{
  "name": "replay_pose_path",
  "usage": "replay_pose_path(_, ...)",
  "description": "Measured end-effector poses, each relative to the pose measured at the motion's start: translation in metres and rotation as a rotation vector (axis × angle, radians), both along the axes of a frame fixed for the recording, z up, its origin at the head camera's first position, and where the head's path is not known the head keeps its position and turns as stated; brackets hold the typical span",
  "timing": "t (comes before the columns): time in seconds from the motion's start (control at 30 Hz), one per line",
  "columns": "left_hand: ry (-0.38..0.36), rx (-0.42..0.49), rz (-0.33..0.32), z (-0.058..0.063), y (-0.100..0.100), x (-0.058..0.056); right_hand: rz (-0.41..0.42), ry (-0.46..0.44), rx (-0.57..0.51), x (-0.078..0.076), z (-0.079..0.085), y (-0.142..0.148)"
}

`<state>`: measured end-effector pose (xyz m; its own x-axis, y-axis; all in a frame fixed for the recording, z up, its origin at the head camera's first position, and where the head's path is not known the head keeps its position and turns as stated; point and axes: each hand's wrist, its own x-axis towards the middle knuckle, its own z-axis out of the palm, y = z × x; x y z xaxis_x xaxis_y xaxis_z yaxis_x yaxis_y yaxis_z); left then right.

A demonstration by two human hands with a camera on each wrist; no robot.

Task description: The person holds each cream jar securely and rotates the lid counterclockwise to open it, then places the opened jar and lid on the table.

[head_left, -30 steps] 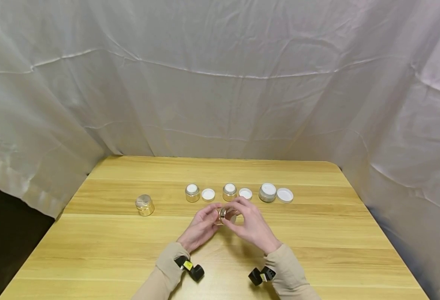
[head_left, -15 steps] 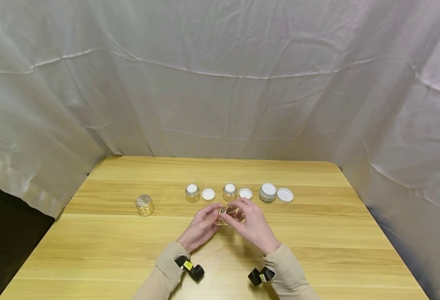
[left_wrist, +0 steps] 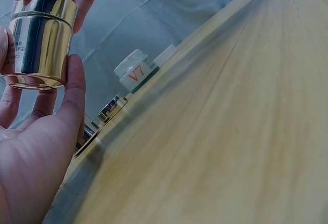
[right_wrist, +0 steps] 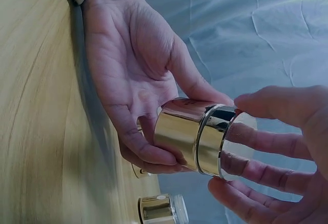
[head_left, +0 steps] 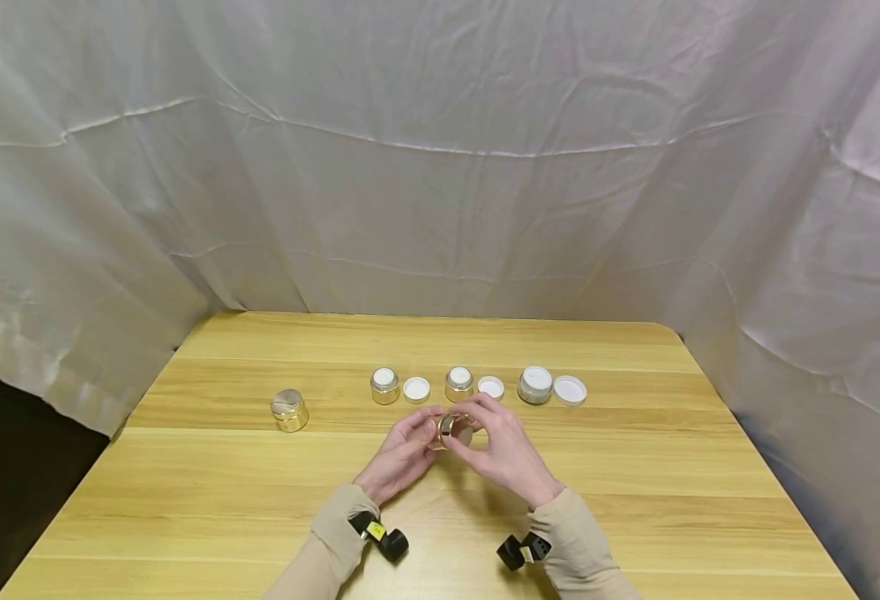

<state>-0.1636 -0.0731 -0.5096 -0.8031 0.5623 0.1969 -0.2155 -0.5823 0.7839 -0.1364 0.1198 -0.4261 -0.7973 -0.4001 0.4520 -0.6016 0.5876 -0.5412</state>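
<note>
A shiny gold cosmetic jar (right_wrist: 177, 134) is held up over the table between both hands, tilted so that its lid (right_wrist: 214, 149) faces right in the head view. My left hand (head_left: 401, 457) grips the jar's body, thumb on one side and fingers on the other. With thumb and fingertips my right hand (head_left: 506, 454) pinches the lid round its rim. A thin seam shows between lid and body, and printed text (left_wrist: 19, 47) is visible on the jar in the left wrist view.
Behind the hands stand two gold jars (head_left: 385, 392) with white tops and a larger pale jar (head_left: 535, 390) marked V7. White-lined lids (head_left: 417, 390) lie beside them. A closed gold jar (head_left: 290, 412) stands at left. Grey curtain (head_left: 440, 208) hangs behind the table.
My right hand's fingers have shifted back and forth round the lid, loosening and then taking it again. The left hand and the jars on the table have stayed in place.
</note>
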Motion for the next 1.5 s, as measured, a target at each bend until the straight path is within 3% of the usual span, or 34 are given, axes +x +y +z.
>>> replay_pose_path(0.37, -0.025, -0.008, 0.015, 0.0016, 0.0008, 0.0007, -0.053, -0.047, 0.017, 0.0005, 0.0001, 0.0016)
replay_pose_path(0.93, -0.011, -0.011, 0.006, -0.0003, -0.0004, -0.0008, 0.06, -0.025, 0.032, -0.0001, 0.0009, 0.0028)
replay_pose_path(1.5, -0.08, -0.013, 0.036, 0.0036, -0.0003, 0.0017, 0.074, 0.015, 0.031, 0.0001, -0.0004, 0.0033)
